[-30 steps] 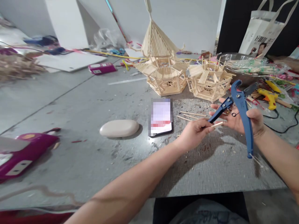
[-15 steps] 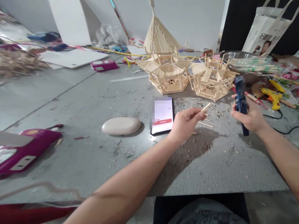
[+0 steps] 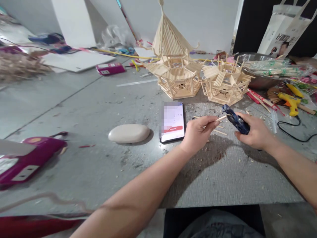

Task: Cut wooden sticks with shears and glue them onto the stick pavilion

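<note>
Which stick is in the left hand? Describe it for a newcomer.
On the gray table, find the shorter stick-built model. Nearer the camera, the left hand holds a pale stick, its tip at the blue cutter in the right hand. Unlike the loose sticks lying nearby, this one is hand-held.

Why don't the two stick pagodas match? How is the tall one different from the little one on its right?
The tall pagoda reaches much higher than the little pagoda. The tall pagoda has a steep, pointed roof on top; the little pagoda has bare upright sticks poking up instead. Both are built from pale wooden sticks, have many-sided bases and stand on the grey table.
</note>
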Tool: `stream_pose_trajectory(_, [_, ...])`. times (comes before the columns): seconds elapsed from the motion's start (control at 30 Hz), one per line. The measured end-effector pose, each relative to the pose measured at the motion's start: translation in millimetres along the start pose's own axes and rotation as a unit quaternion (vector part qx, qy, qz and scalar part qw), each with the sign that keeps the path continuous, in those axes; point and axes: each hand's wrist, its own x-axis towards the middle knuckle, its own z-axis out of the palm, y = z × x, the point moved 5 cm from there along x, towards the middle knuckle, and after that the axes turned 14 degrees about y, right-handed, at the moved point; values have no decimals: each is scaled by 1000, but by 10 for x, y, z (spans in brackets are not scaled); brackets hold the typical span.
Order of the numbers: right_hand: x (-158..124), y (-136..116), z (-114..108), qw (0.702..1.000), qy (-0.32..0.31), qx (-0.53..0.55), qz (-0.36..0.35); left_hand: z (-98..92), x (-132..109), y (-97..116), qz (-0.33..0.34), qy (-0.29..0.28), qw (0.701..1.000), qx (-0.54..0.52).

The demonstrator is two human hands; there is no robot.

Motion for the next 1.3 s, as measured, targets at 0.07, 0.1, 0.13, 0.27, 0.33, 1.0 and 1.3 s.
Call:
stream_pose_trajectory(0.07, [-7, -8, 0, 1000, 0, -3, 0, -1, -6, 13, 4, 1, 1000, 0])
stream_pose_trajectory(0.1, [-10, -11, 0, 1000, 2, -5, 0, -3, -7, 19, 7, 1, 1000, 0])
stream_pose_trajectory(0.13, [-13, -12, 0, 1000, 2, -7, 0, -3, -7, 24, 11, 1, 1000, 0])
stream_pose_trajectory(0.27, [-22, -12, 3, 1000, 0, -8, 7, -8, -2, 23, 18, 1, 1000, 4])
stream_pose_trajectory(0.33, [-22, -14, 1, 1000, -2, -6, 11, -7, -1, 12, 17, -1, 1000, 9])
stream_pose_trajectory(1.0, [-9, -56, -32, 999, -7, 5, 49, -7, -7, 2, 5, -13, 999, 29])
stream_pose_trajectory(1.3, [22, 17, -31, 987, -33, 123, 101, 30, 5, -18, -86, -41, 995, -28])
